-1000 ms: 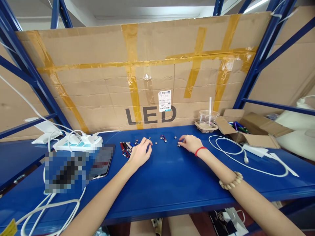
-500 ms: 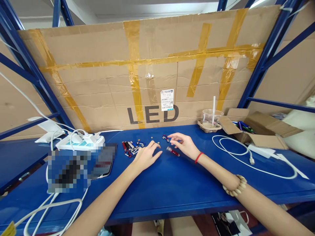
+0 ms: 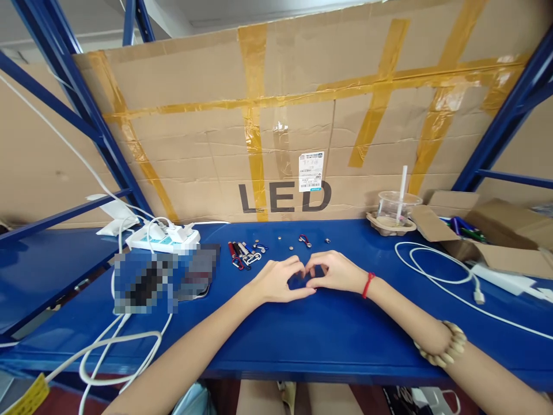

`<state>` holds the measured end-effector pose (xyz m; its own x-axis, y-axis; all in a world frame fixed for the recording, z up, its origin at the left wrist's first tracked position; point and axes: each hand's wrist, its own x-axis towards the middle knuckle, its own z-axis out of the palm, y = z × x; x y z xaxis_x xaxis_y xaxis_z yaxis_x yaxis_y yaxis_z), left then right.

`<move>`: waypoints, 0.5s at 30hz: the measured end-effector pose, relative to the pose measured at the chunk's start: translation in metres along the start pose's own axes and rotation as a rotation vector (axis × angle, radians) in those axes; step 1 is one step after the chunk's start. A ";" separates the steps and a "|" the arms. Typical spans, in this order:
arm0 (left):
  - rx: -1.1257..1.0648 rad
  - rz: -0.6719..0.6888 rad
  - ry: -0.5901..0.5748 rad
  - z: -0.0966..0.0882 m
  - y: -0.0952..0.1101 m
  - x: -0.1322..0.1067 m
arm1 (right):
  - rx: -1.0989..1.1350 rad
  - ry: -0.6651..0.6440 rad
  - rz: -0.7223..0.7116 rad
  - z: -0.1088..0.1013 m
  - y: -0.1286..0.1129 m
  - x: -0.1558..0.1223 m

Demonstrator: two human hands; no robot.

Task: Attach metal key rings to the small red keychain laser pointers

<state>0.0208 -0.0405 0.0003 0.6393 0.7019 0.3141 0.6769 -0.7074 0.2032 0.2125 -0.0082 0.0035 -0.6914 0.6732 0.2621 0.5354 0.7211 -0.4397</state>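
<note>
My left hand (image 3: 280, 280) and my right hand (image 3: 339, 272) meet over the middle of the blue shelf (image 3: 294, 340). Their fingers are curled and the tips nearly touch; anything pinched between them is hidden. Just beyond lies a red carabiner clip (image 3: 305, 240) with a small metal end piece. A tiny metal part (image 3: 328, 240) rests to the right of it. Small round button cells (image 3: 291, 248) are scattered beyond my left hand. To its left is a cluster of small tube-shaped key-chain lights (image 3: 241, 251) in red, black, silver and blue, with carabiner clips.
At the left are a white power strip (image 3: 164, 237), a dark phone (image 3: 199, 271) and looped white cables. A plastic cup with a straw (image 3: 397, 210), a white charging cable (image 3: 432, 264) and an open cardboard box (image 3: 510, 256) stand right. A large LED carton (image 3: 207, 155) backs the shelf.
Both hands have come together from either side. The small red tube that lay between them is no longer visible. A tiny metal part now shows beyond my right hand, and the view has shifted.
</note>
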 end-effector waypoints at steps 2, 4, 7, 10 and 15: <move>0.021 0.017 -0.005 0.001 -0.002 0.000 | 0.007 -0.017 -0.009 0.001 -0.001 0.000; 0.055 0.026 -0.014 0.002 -0.005 0.000 | 0.008 -0.034 -0.015 0.002 0.000 0.001; 0.094 0.025 -0.019 0.004 -0.009 0.001 | 0.019 -0.027 -0.025 0.004 0.002 0.002; 0.119 -0.017 -0.002 0.005 -0.011 0.001 | 0.051 0.009 -0.041 0.005 0.006 0.004; 0.136 -0.180 0.003 0.004 -0.013 0.003 | -0.010 0.065 0.008 0.007 0.012 0.004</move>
<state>0.0157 -0.0286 -0.0047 0.5026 0.8154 0.2872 0.8230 -0.5530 0.1298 0.2129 0.0020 -0.0072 -0.6541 0.6882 0.3138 0.5463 0.7168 -0.4333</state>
